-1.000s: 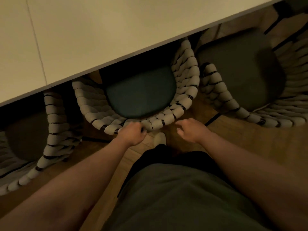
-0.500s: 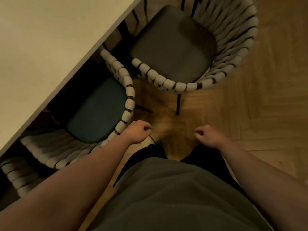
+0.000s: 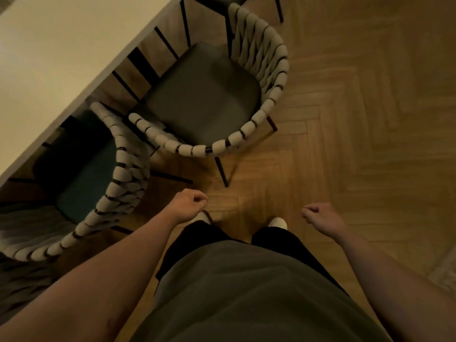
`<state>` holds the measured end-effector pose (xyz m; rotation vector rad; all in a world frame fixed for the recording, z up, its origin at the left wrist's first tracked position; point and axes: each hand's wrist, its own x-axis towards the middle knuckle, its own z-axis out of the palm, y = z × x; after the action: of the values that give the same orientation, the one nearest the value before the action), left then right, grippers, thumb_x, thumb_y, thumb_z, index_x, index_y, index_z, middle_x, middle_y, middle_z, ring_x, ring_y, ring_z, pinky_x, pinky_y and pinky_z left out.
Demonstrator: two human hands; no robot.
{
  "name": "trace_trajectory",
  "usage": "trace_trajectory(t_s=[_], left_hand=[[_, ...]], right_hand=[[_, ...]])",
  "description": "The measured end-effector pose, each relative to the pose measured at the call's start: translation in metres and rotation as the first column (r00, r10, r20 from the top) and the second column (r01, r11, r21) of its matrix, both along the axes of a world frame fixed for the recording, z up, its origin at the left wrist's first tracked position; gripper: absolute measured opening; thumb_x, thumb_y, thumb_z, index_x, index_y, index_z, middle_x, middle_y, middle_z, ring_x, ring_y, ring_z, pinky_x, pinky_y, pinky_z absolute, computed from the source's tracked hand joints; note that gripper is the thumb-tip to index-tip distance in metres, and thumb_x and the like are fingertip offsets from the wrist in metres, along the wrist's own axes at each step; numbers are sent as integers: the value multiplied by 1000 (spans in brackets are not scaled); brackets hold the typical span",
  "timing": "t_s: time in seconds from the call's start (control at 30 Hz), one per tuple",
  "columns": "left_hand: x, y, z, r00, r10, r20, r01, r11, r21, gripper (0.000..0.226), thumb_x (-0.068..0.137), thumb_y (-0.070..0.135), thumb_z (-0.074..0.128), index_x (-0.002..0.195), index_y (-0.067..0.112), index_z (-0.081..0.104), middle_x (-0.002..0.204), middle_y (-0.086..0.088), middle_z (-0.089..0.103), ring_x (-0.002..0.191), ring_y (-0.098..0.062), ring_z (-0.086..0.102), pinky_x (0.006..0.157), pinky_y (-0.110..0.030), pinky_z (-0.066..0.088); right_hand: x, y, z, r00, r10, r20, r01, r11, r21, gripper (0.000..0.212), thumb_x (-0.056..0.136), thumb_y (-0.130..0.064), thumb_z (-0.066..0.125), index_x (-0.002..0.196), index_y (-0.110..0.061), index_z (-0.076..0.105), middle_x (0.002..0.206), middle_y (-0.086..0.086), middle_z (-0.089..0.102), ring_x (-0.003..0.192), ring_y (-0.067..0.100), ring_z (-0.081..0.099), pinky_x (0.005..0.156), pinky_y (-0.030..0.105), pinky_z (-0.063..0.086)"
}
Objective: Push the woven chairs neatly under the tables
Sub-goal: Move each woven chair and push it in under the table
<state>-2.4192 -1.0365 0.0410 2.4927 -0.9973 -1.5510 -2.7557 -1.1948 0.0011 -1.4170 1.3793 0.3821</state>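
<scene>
Wood floor (image 3: 357, 124): herringbone parquet, head view; it fills the frame right of the surface and runs beneath the chairs.
Surface (image 3: 61, 58): pale top, upper left of frame; its long edge runs diagonally from top centre down to the left border.
Far woven chair (image 3: 249, 134): stands right of the surface edge. Grey seat pad fully exposed; only the front corner of the seat meets the surface edge. Cream woven back curves round the side away from the surface. Dark thin legs show below the rim. Not tucked under.
Near woven chair (image 3: 118, 178): left of the far chair, touching or just beside it, I cannot tell which. Teal seat lies partly beneath the surface edge; woven back projects out over the floor.
Third chair: a dark part shows at the top border beyond the far chair, too little to describe.
Left hand (image 3: 188, 206): grip curled into a loose fist, pinching nothing, just beside the near chair's back, not touching it.
Right hand (image 3: 320, 215): grip curled likewise, empty, over bare floor, well apart from both chairs.
Person: grey top, dark trousers, pale shoes (image 3: 277, 222) on the floor between the hands.
</scene>
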Motion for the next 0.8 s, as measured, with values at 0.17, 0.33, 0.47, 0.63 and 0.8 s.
trace_trajectory(t_s=[0.17, 0.33, 0.47, 0.63, 0.8], left_hand=[[-23, -37, 6, 997, 73, -9, -73, 997, -34, 21, 98, 26, 57, 116, 24, 69, 105, 5, 68, 95, -12, 65, 96, -37, 52], [-22, -70, -8, 977, 197, -83, -198, 980, -3, 25, 99, 21, 58, 122, 19, 65, 113, 0, 66, 96, -15, 67, 92, -33, 53], [-10, -95, -22, 938, 313, -151, -310, 950, 46, 26, 99, 20, 59, 124, 17, 62, 113, -2, 66, 99, -17, 67, 81, -27, 51], [12, -126, -32, 885, 438, -156, -438, 898, 41, 19, 99, 18, 57, 117, 19, 63, 110, -4, 65, 96, -19, 65, 70, -25, 49], [34, -127, -35, 753, 658, -16, -657, 753, 41, 19, 98, 20, 53, 108, 12, 68, 105, -14, 70, 82, -22, 62, 66, -28, 47]], right_hand=[[-13, -43, 15, 997, -73, 26, 73, 997, 19, 26, 99, -22, 58, 117, -8, 69, 110, 8, 69, 107, 28, 65, 97, 49, 52], [-4, -84, 18, 999, -32, 36, 30, 999, 41, 18, 100, -23, 57, 111, -15, 68, 107, 5, 69, 104, 23, 65, 98, 47, 52], [20, -132, 13, 999, 0, 53, -2, 1000, 30, 19, 99, -26, 57, 112, -18, 68, 108, 4, 70, 104, 21, 66, 98, 45, 52], [71, -200, 3, 996, 37, 78, -38, 999, 6, 11, 98, -28, 59, 89, -32, 66, 107, 2, 72, 104, 22, 67, 99, 47, 52], [131, -251, 6, 998, 29, 62, -30, 999, 12, 17, 100, -23, 56, 86, -28, 64, 105, 11, 72, 100, 27, 69, 94, 45, 53]])
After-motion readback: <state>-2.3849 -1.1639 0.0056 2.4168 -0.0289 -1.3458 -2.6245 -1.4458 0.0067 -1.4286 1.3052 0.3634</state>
